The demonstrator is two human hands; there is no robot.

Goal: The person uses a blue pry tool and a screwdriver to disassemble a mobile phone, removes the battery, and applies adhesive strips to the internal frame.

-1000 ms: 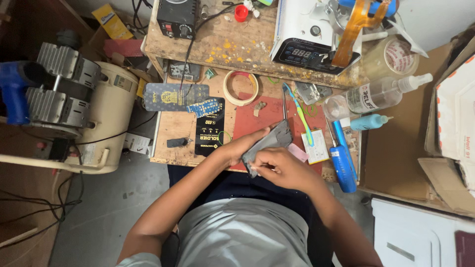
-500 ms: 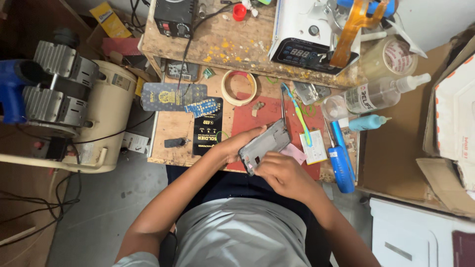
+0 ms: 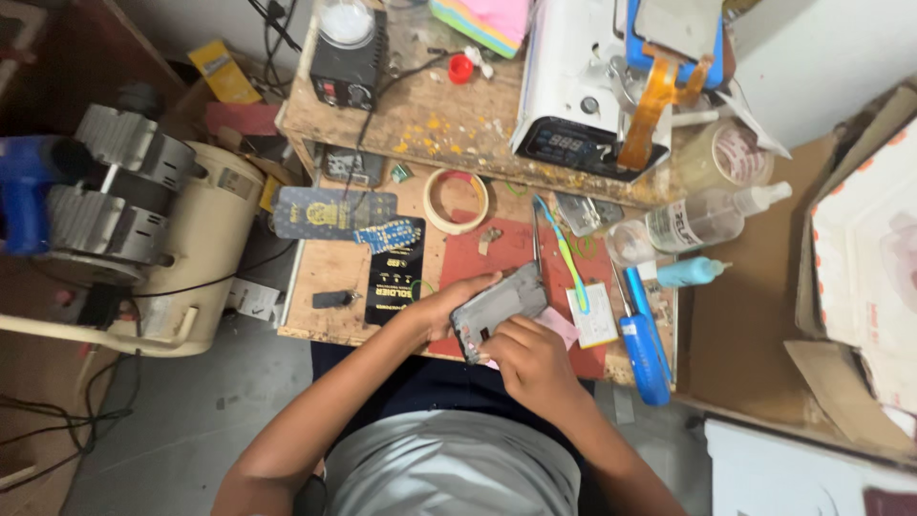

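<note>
Over red mat (image 3: 506, 256): left hand (image 3: 447, 308), right hand (image 3: 528, 358) grip phone (image 3: 499, 308).

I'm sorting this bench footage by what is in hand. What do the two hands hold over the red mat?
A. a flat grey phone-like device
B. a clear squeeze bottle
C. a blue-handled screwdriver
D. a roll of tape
A: the left hand grips one edge of the flat grey device while the right hand presses on its near end, above the red mat.

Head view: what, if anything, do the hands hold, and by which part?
A flat grey phone body: left hand grips its left end, right hand presses its lower edge.
</note>
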